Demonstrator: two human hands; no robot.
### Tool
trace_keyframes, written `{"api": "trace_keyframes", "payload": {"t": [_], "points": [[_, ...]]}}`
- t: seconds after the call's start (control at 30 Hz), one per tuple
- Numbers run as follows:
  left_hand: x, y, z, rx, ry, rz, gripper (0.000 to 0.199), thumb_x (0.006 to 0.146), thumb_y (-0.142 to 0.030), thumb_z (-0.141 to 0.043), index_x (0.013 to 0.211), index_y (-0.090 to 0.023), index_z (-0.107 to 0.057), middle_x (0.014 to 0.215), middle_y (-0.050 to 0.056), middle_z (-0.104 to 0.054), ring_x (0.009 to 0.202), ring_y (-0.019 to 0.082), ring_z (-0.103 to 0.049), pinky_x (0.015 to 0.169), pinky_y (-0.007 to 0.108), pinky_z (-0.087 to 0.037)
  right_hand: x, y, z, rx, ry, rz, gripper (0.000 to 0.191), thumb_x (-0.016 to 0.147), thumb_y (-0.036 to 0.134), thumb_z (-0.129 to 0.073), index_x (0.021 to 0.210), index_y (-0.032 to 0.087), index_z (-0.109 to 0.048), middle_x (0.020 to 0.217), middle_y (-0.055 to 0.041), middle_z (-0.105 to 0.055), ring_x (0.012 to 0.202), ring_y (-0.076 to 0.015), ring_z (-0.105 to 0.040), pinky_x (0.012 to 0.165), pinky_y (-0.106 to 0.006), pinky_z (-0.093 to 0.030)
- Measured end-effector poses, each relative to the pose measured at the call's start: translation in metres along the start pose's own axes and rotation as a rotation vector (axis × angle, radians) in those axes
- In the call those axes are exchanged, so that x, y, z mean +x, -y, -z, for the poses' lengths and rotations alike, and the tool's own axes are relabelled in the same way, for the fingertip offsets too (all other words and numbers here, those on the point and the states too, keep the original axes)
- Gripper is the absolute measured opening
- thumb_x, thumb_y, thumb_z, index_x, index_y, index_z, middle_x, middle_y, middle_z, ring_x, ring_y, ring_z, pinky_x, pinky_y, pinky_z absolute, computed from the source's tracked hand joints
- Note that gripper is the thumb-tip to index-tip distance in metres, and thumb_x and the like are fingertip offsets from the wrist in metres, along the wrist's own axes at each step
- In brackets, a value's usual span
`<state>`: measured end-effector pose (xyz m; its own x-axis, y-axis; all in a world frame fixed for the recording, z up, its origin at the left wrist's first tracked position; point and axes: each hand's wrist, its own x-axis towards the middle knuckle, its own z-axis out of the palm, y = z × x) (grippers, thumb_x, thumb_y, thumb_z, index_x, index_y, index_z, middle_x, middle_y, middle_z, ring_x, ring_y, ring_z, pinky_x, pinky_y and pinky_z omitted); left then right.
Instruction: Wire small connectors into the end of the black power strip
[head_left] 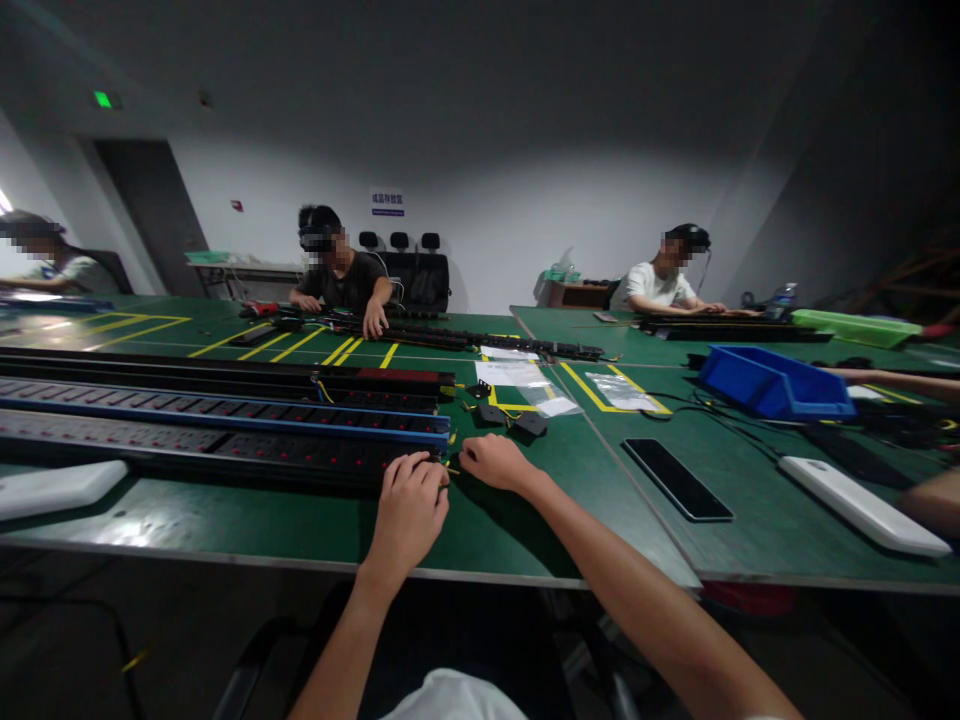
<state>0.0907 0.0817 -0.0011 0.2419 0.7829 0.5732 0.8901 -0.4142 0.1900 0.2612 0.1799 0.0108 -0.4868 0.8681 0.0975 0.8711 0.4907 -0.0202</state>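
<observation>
A long black power strip (300,455) with red marks along it lies nearest me on the green table. My left hand (411,505) curls its fingers over the right end of this strip. Just past that end, my right hand (496,462) is closed, its fingertips beside short yellow-green wires (451,468). Whatever it pinches is too small to make out. Behind lie a blue-edged power strip (225,408) and a further black strip (225,375). Small black end pieces (529,425) sit beyond my right hand.
A phone (677,480), a white device (862,505) and a blue bin (776,383) are to the right. Another white device (64,488) is at left. Papers (517,373) lie ahead. Co-workers sit across the table; another person's arm (900,377) reaches in from the right.
</observation>
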Motion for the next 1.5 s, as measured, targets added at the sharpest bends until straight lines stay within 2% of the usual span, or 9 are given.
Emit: {"api": "trace_keyframes", "payload": {"t": [0.67,1.5], "points": [[-0.0001,-0.0011,0.0018,0.005,0.006,0.008,0.011,0.084,-0.012,-0.057,0.087,-0.022,-0.058,0.099,0.004,-0.070,0.120,0.026,-0.055,0.110,0.049,-0.035,-0.0022,0.0036,0.0066,0.005,0.056,-0.034,0.037,0.100,0.035,-0.038,0.099,0.019,-0.071,0.102,-0.0127,-0.073,0.094,-0.0237,-0.069,0.079,-0.028,-0.044],[-0.0004,-0.0006,0.0010,-0.001,-0.006,0.001,0.012,0.083,-0.012,-0.056,0.087,-0.022,-0.059,0.099,0.005,-0.070,0.120,0.026,-0.055,0.109,0.049,-0.035,-0.0022,0.0034,0.0066,-0.002,0.043,-0.025,0.036,0.099,0.035,-0.039,0.096,0.020,-0.071,0.098,-0.0113,-0.074,0.091,-0.0228,-0.070,0.076,-0.027,-0.044]]}}
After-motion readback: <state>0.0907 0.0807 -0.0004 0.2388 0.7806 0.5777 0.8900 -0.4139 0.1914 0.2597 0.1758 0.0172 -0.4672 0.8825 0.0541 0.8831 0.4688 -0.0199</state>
